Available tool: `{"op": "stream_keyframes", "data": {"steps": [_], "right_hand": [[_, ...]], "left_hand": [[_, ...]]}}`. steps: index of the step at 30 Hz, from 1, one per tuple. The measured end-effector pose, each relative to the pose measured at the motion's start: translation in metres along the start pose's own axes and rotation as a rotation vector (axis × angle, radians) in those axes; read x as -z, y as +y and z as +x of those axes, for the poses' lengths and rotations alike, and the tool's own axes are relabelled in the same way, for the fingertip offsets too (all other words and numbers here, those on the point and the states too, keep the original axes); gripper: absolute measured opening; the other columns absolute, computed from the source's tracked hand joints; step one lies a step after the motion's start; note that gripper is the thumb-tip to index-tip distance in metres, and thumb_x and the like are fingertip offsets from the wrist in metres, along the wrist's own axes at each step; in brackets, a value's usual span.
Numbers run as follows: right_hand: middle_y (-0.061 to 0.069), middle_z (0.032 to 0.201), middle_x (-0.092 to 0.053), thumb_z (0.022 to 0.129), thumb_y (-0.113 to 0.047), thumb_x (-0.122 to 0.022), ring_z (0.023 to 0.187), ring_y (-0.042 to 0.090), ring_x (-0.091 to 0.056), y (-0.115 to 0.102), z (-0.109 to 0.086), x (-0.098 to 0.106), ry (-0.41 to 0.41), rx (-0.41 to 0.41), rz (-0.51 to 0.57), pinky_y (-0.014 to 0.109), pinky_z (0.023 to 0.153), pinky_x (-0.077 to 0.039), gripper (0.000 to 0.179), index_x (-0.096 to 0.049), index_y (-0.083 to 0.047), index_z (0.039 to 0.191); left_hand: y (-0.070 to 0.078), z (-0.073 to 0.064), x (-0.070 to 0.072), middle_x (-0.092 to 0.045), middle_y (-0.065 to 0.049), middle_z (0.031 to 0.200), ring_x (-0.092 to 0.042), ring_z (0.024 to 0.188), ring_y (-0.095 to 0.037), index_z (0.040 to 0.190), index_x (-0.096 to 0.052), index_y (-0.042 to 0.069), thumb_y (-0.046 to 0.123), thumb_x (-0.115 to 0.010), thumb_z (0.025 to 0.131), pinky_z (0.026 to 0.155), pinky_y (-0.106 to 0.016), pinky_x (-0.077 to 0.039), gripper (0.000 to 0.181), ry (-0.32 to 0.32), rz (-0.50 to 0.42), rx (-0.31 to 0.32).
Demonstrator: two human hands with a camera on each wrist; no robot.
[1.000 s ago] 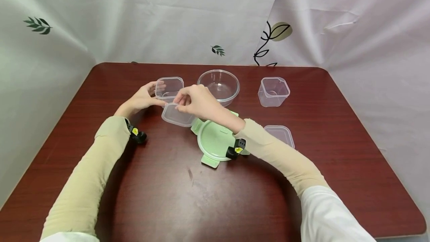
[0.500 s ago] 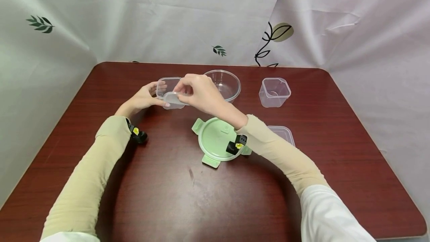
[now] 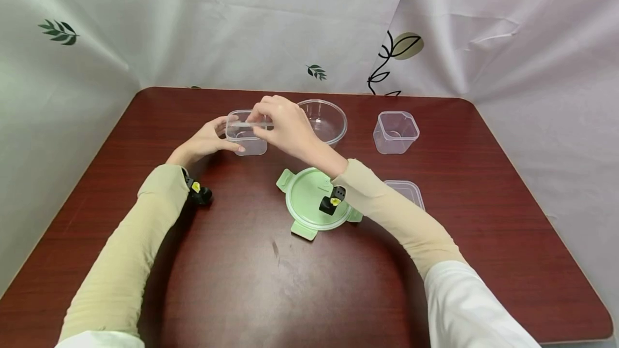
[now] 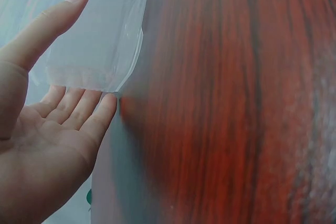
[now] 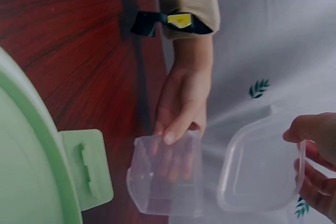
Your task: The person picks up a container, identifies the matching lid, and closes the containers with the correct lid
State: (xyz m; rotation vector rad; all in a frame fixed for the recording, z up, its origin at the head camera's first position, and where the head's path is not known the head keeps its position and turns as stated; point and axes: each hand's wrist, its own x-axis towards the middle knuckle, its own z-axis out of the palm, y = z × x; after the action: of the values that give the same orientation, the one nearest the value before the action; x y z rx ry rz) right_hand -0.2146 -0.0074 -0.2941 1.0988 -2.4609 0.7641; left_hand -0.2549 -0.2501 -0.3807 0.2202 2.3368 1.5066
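My left hand holds a small clear square plastic container at the table's back left. In the left wrist view, the thumb lies along one side of the container and the fingertips touch its end. My right hand pinches the edge of a clear plastic lid between thumb and fingers. From the head view this lid is nearly edge-on above the container's opening. The right wrist view has the lid apart from the container. Part of the lid is hidden behind the right fingers.
A round glass bowl stands right behind my right hand. In front lies a round green lid with clip tabs, under my right wrist. Another square container is at the back right, and a second clear lid lies partly under my right sleeve.
My right hand has lifted the lid from in front of the container to above it, tilting it from broad view to edge-on. The left hand stays on the container.
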Motion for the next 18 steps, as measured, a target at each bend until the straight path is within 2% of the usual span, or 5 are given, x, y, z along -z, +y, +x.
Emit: {"op": "stream_keyframes", "data": {"steps": [4, 10, 18], "right_hand": [[-0.006, 0.087, -0.064, 0.083, -0.014, -0.068, 0.086, 0.01, -0.054, 0.003, 0.002, -0.01, 0.009, 0.038, -0.073, 0.023, 0.071, -0.047, 0.007, -0.071, -0.018, 0.087], [-0.006, 0.088, -0.065, 0.084, -0.013, -0.066, 0.085, 0.012, -0.054, 0.004, 0.007, -0.022, 0.011, 0.113, -0.154, 0.022, 0.069, -0.048, 0.008, -0.071, -0.018, 0.087], [-0.003, 0.086, -0.065, 0.083, -0.007, -0.063, 0.083, 0.015, -0.057, 0.005, 0.012, -0.038, 0.053, 0.209, -0.22, 0.023, 0.065, -0.05, 0.012, -0.072, -0.015, 0.087]], "left_hand": [[0.001, -0.001, 0.0, -0.03, -0.011, 0.154, -0.031, 0.138, -0.024, 0.153, -0.019, 0.01, 0.011, -0.077, 0.08, 0.107, -0.041, -0.033, 0.093, -0.003, 0.002, 0.003], [0.003, -0.002, 0.0, -0.023, -0.013, 0.158, -0.021, 0.146, -0.029, 0.153, -0.016, 0.006, 0.009, -0.075, 0.081, 0.117, -0.051, -0.022, 0.093, -0.009, 0.0, -0.002], [0.004, -0.003, 0.0, -0.02, -0.014, 0.159, -0.02, 0.147, -0.03, 0.154, -0.013, 0.006, 0.01, -0.075, 0.081, 0.117, -0.052, -0.021, 0.095, -0.026, -0.001, 0.011]]}}
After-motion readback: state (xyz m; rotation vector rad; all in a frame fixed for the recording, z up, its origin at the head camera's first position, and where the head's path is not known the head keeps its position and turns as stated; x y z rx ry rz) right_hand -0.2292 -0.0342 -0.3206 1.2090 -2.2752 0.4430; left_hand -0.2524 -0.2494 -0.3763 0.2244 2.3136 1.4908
